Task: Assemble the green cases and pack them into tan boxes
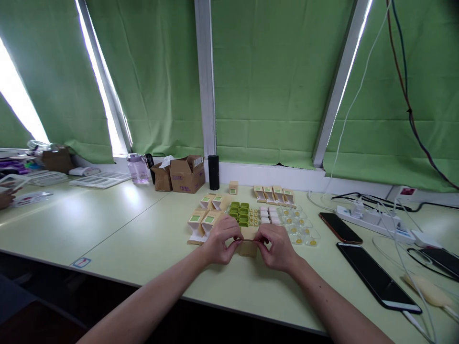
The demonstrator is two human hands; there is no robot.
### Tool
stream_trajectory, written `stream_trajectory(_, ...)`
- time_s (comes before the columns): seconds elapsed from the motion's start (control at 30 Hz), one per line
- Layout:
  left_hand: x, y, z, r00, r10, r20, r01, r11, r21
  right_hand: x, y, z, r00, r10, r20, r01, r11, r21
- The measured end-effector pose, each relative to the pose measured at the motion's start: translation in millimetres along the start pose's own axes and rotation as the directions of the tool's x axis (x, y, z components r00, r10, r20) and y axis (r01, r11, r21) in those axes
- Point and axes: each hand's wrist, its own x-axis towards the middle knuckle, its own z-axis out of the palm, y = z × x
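A small brown cardboard box (pixel 247 248) is held between my two hands at the front of the table. My left hand (pixel 223 241) pinches its left edge between thumb and fingers. On the opposite edge, my right hand (pixel 276 246) has a matching pinch. Just behind lie green square trays (pixel 244 206), small yellowish pieces (pixel 253 216), white and pink blocks (pixel 269 215) and clear plastic pieces with yellow centres (pixel 299 224). Folded cartons with green windows (pixel 202 220) stand left of my hands. More open cartons (pixel 274 194) form a row behind, beside a single closed box (pixel 233 187).
To the right lie two phones (pixel 376 274) (pixel 340 228), a white power strip (pixel 375 222) and loose cables. At the back stand cardboard cartons (pixel 187 174), a black cylinder (pixel 213 172) and a pink-tinted bottle (pixel 137 168). Another person's hand (pixel 6 197) shows at the far left.
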Motion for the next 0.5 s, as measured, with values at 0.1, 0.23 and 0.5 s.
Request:
stream_trajectory(0.1,0,0,0.4,1.0,0.0,0.006,0.0,1.0,-0.001,0,0,0,1.0,0.025,0.013,-0.025,1.0,0.005)
stream_trajectory(0.23,1,1,0.3,1.0,0.011,0.017,-0.011,1.0,0.012,-1,1,1,0.998,0.05,0.025,-0.051,0.998,0.026)
stream_trajectory(0.5,1,0,0.9,1.0,0.011,-0.028,-0.01,0.999,0.046,2,2,-9,0.993,0.034,0.116,-0.035,0.999,0.004)
